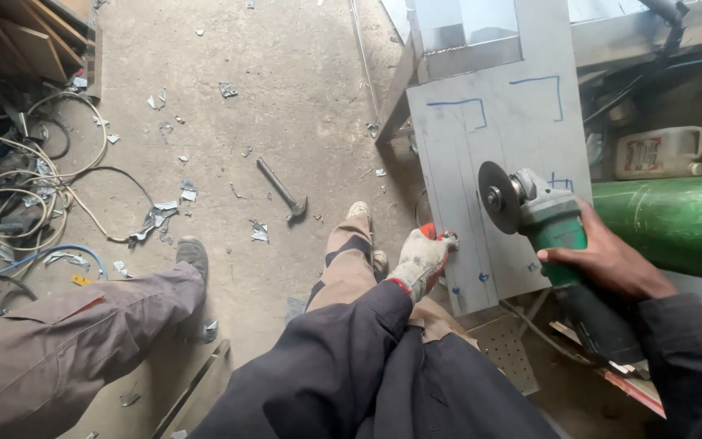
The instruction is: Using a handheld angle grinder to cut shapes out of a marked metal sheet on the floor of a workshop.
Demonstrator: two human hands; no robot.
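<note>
Dusty concrete floor (286, 81), scrap-strewn. Gloved left hand (421, 262) pinches the marked metal sheet (501, 122) steady; right hand (607, 262), fingers wrapped tight, holds the green angle grinder (534, 213) against it.

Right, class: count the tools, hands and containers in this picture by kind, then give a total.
Angle grinder: 1
Hammer: 1
Gloved left hand: 1
Bare right hand: 1
Green cylinder: 1
White jug: 1
Marked metal sheet: 1
Total: 7
</note>
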